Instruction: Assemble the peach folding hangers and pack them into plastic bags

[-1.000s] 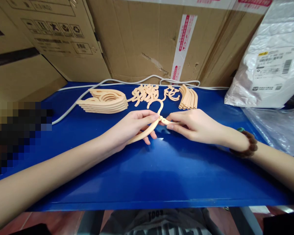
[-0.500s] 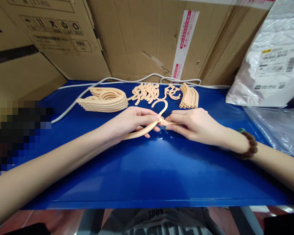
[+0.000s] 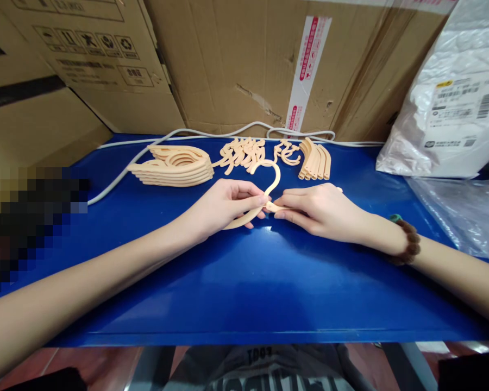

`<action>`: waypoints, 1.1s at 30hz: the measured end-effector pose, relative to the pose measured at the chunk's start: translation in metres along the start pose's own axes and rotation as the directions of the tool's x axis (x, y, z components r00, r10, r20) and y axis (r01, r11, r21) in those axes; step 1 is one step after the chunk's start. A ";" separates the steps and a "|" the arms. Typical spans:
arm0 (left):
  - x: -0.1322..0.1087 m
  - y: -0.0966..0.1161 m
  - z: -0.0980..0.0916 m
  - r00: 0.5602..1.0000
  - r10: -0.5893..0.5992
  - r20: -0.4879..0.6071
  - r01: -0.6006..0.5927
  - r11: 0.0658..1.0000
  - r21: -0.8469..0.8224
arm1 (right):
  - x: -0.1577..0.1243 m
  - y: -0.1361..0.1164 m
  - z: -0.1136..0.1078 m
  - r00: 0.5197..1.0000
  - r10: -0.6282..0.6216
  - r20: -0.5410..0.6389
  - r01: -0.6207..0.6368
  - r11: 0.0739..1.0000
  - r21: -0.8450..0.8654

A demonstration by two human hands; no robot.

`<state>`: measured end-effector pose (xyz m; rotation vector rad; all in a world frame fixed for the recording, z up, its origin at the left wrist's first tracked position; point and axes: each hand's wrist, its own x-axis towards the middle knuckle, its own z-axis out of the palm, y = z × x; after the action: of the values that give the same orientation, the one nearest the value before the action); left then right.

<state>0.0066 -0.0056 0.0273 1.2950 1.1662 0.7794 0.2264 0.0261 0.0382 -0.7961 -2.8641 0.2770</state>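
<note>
The hook (image 3: 277, 176) has shifted slightly upward, left hand (image 3: 227, 205) pinching its base, right hand (image 3: 315, 208) gripping a hanger arm (image 3: 273, 207).

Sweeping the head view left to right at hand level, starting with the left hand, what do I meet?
Left hand → held beige hook → right hand → brown bracelet → clear plastic sheet.

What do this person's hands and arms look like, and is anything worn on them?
The left hand and right hand are ungloved, and no sleeves show. The right wrist has a brown, bumpy band with a green piece at its edge.
</note>
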 end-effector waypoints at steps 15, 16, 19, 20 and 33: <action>0.000 -0.007 -0.002 0.998 0.060 0.001 -0.060 0.995 0.075 | 0.001 -0.009 -0.001 0.990 0.109 0.086 -0.107 0.994 -0.029; -0.001 -0.006 -0.002 0.998 0.065 0.008 -0.066 0.995 0.080 | 0.001 -0.009 -0.001 0.990 0.108 0.086 -0.106 0.994 -0.026; -0.002 -0.006 -0.003 0.996 0.072 0.054 -0.077 0.992 0.099 | 0.001 -0.008 -0.001 0.992 0.105 0.075 -0.104 0.994 -0.018; -0.003 -0.006 -0.003 0.995 0.070 0.070 -0.078 0.991 0.106 | 0.001 -0.008 -0.001 0.992 0.103 0.074 -0.102 0.995 -0.016; -0.011 -0.014 0.002 0.875 0.465 0.135 -0.404 0.547 0.733 | -0.001 -0.006 -0.003 1.000 0.008 -0.021 -0.011 0.989 -0.150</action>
<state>0.0028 -0.0183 0.0156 2.3494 1.2936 0.7165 0.2248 0.0206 0.0420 -0.8329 -2.8896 0.0537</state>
